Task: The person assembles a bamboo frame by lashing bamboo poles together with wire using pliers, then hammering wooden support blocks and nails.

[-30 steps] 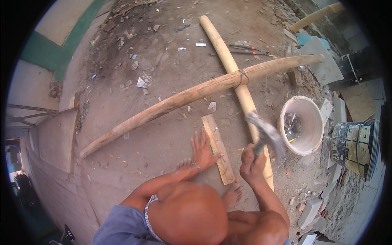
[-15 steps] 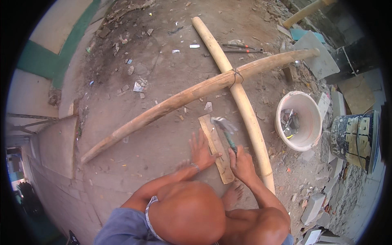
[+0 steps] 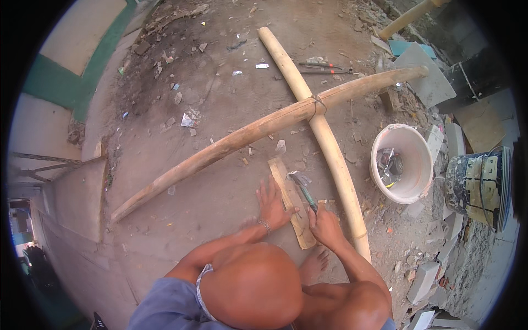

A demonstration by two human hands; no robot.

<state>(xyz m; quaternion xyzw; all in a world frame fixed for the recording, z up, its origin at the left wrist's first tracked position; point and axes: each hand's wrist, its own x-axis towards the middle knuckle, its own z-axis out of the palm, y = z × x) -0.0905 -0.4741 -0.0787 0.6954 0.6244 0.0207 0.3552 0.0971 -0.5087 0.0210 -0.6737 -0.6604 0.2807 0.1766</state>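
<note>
It's an outdoor work yard (image 3: 148,154); bare dirt (image 3: 220,190), rubble (image 3: 422,281), bamboo poles (image 3: 328,146), hammer (image 3: 308,198) show it.

Ground (image 3: 209,187) moderately bright under even, diffuse light; shadows faint and soft-edged. Brightest patch noted at the far-left opening (image 3: 20,210). Hammer head (image 3: 300,178) slightly blurred; left wall (image 3: 44,126) bows toward the black, vignetted rim.

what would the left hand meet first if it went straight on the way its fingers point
Probably the long curved pole ahead of the left hand, though it could graze the plank alongside first; depth is unclear.
</note>
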